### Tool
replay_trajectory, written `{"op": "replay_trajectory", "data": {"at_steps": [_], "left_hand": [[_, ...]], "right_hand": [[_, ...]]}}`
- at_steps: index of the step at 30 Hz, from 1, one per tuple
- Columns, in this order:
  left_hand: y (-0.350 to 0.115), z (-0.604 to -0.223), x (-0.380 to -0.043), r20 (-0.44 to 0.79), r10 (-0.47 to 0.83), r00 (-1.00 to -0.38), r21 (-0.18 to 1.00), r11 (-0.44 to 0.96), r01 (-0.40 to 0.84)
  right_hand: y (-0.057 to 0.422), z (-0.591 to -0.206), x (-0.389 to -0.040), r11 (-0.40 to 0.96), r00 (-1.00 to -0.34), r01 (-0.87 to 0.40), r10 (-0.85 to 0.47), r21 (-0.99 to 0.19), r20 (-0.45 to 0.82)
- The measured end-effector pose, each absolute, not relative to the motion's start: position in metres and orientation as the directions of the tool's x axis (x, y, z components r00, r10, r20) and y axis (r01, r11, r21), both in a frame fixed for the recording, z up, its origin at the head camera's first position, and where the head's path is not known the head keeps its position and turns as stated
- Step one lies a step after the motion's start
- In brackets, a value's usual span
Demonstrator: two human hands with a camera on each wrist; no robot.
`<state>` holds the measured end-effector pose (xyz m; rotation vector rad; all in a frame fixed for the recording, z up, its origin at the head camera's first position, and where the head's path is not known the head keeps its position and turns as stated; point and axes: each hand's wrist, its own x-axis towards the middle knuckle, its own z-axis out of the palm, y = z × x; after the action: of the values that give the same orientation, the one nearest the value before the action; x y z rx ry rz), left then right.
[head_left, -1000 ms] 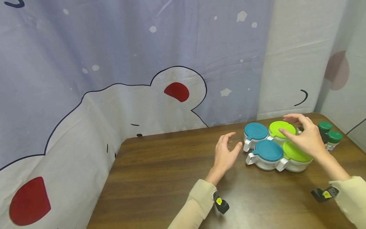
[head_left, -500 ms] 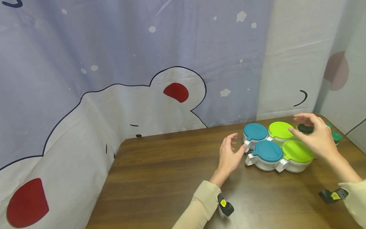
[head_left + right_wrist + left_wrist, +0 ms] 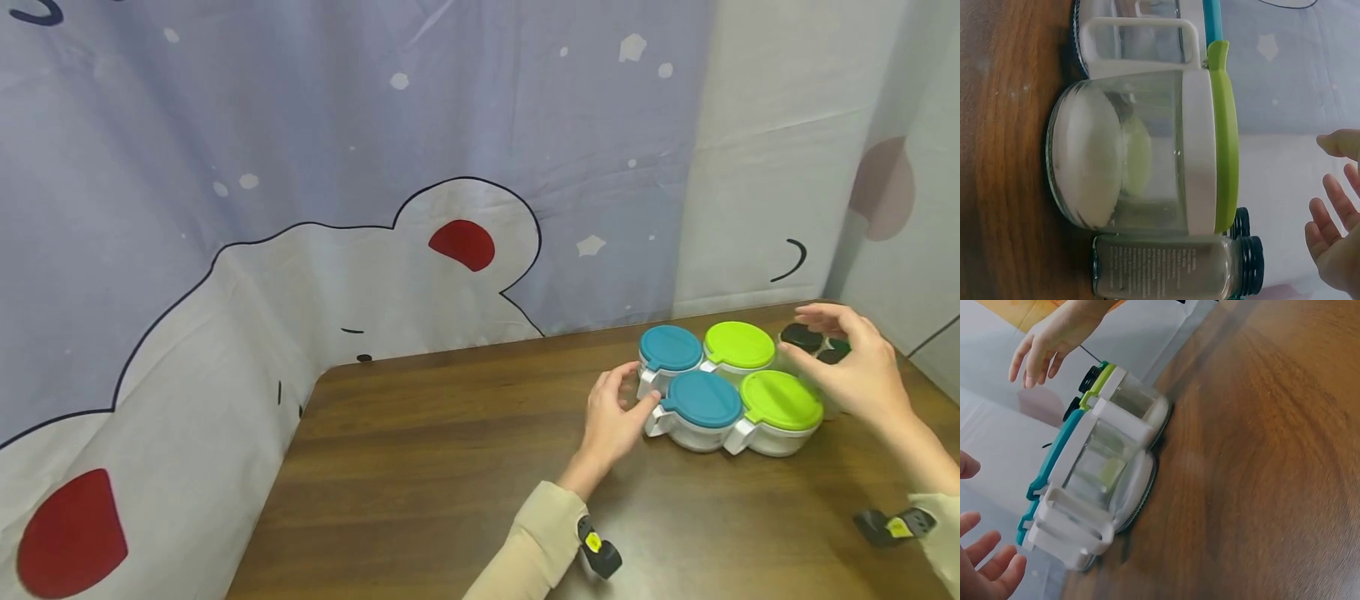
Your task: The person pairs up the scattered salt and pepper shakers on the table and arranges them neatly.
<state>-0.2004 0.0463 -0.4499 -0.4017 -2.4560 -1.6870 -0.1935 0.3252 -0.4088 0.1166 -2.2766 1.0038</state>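
Two blue-lidded seasoning jars [image 3: 703, 400] and two green-lidded seasoning jars [image 3: 781, 401] stand together on the table. They are clear with white handles; in the right wrist view one green-lidded jar [image 3: 1200, 150] holds white contents and something pale green. My left hand [image 3: 613, 417] is beside the blue-lidded jars' handles, fingers spread and loosely bent; the left wrist view shows a gap to them. Over the black-capped bottles [image 3: 801, 337] hovers my right hand [image 3: 862, 367], thumb and fingers apart, holding nothing. It partly hides those bottles. Printed text covers one bottle [image 3: 1166, 265].
The brown wooden table [image 3: 420, 467] extends to the left and front of the jars. Behind it hangs a printed curtain [image 3: 337, 150], which also closes off the right side. A green cap [image 3: 838, 343] shows among the bottles behind my right hand.
My right hand has shifted right, from over the green-lidded jars to the bottles, uncovering black caps. My left hand has come right and slightly nearer, up to the blue-lidded jars' handles. The jars stay put.
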Motion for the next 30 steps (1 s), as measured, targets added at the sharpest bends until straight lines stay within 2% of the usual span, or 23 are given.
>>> {"op": "replay_trajectory", "data": {"at_steps": [13,30], "left_hand": [[0.057,-0.457,-0.196,0.272,0.175,-0.946,0.888,0.333,0.317],[0.063,-0.465,-0.197,0.248,0.209,-0.946,0.901,0.310,0.304]], "right_hand": [[0.344,-0.415,-0.187,0.699,-0.804,-0.268,0.217,-0.663,0.554],[0.365,-0.423,-0.182,0.661,-0.784,-0.284,0.257,-0.694,0.565]]}}
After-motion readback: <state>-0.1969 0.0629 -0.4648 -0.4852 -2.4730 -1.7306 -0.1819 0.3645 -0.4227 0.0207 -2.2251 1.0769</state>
